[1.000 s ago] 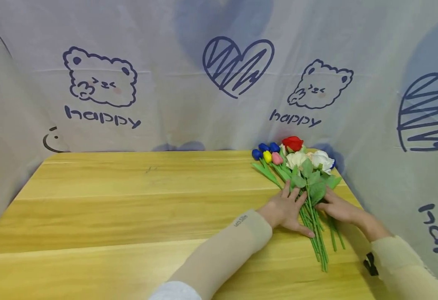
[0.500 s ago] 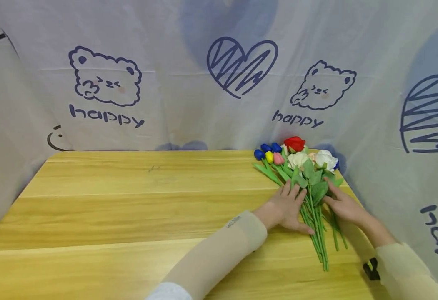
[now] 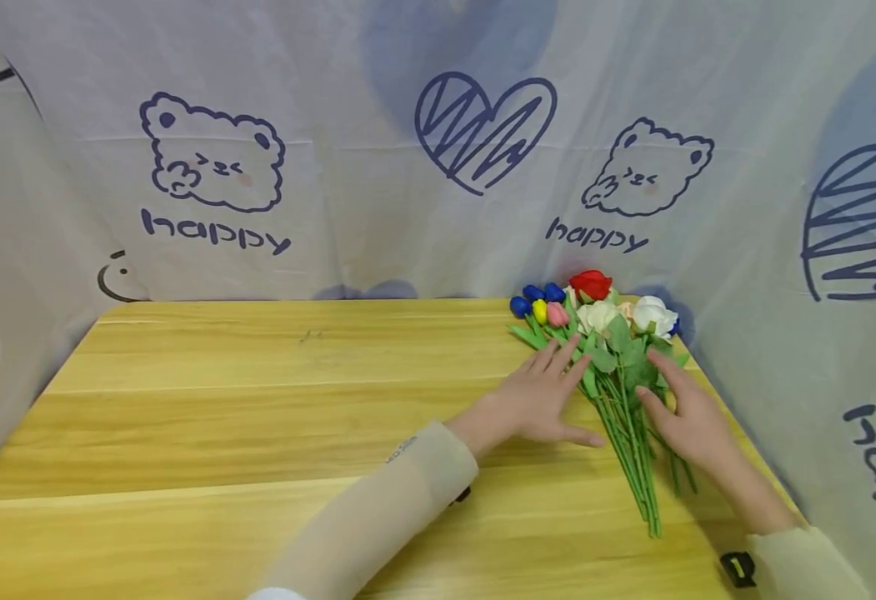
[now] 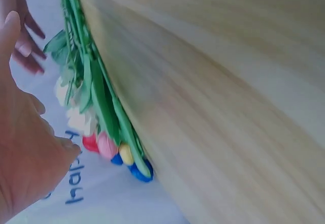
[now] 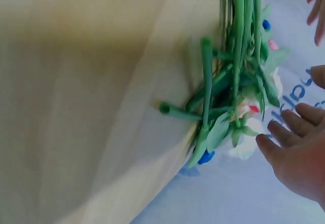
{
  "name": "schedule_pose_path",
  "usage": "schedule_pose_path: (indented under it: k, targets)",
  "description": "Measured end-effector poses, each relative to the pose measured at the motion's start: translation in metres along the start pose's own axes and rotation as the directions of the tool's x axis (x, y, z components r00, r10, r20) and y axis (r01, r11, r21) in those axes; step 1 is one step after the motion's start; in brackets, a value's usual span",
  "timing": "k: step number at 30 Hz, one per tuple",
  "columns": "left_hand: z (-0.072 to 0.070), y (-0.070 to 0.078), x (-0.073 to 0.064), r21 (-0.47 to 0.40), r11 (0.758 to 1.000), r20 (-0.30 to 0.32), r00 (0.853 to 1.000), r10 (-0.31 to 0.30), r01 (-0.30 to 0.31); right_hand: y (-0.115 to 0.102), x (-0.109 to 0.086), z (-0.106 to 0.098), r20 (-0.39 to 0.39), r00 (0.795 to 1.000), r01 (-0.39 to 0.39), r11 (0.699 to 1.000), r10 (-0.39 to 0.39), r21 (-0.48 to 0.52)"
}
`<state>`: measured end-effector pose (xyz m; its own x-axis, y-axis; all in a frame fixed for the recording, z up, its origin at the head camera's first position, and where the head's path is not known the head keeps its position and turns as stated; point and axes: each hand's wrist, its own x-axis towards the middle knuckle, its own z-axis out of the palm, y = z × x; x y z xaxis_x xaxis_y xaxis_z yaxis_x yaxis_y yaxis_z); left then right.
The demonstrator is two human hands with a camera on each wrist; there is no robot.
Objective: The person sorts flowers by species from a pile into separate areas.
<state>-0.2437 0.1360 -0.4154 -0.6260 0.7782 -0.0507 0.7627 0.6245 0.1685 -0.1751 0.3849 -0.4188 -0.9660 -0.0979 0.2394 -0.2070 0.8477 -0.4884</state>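
Note:
A bunch of artificial flowers lies at the table's back right, its green stems (image 3: 628, 458) pointing toward the front. Its heads include a red rose (image 3: 591, 285), white roses (image 3: 653, 317), blue tulips (image 3: 520, 307), a yellow tulip (image 3: 540, 312) and a pink tulip (image 3: 558, 314). My left hand (image 3: 535, 404) hovers at the bunch's left side, fingers spread and pointing toward the leaves. On the other side is my right hand (image 3: 696, 421), thumb and forefinger apart beside the leaves (image 3: 638, 371). Neither hand holds anything. In the right wrist view, two short stems (image 5: 206, 82) stick out from the bunch.
The wooden table (image 3: 257, 433) stretches away to the left. A pale cloth (image 3: 347, 167) printed with bears and hearts hangs behind it and along both sides, close to the flowers at the right. A small black object (image 3: 738, 569) shows beside the right sleeve.
My left hand has lifted off the stems and drawn back to the left. My right hand has come away from the leaves, its thumb and forefinger parting. The flowers stay nearly in place.

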Motion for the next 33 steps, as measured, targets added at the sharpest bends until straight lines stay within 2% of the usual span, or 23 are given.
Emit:
schedule_pose_path:
  k: [4, 9, 15, 22, 28, 33]
  targets:
    - [-0.001, -0.008, -0.012, 0.004, 1.0, -0.026, 1.0, 0.016, -0.016, -0.005, -0.007, 0.006, -0.062, 0.998, 0.013, 0.997, -0.018, -0.08]
    - [0.004, -0.009, -0.021, 0.012, 0.998, -0.011, 0.998, 0.067, -0.067, -0.005, -0.012, 0.011, -0.089, 0.996, 0.014, 0.989, -0.027, -0.145]
    - [0.013, -0.007, -0.019, 0.07, 0.992, 0.026, 0.994, 0.103, -0.104, -0.002, -0.016, 0.016, 0.001, 1.0, 0.004, 0.979, -0.004, -0.205]
    - [0.015, 0.001, -0.011, 0.156, 0.981, 0.089, 0.991, 0.1, -0.113, -0.002, -0.013, 0.019, 0.092, 0.994, -0.041, 0.971, 0.064, -0.237]
    - [0.02, 0.003, -0.005, 0.186, 0.976, 0.091, 0.991, 0.098, -0.114, -0.004, -0.01, 0.017, 0.113, 0.986, -0.106, 0.98, 0.126, -0.166]
    - [0.018, 0.001, -0.004, 0.146, 0.983, 0.078, 0.992, 0.104, -0.114, -0.008, -0.009, 0.014, 0.063, 0.978, -0.198, 0.979, 0.201, -0.044]
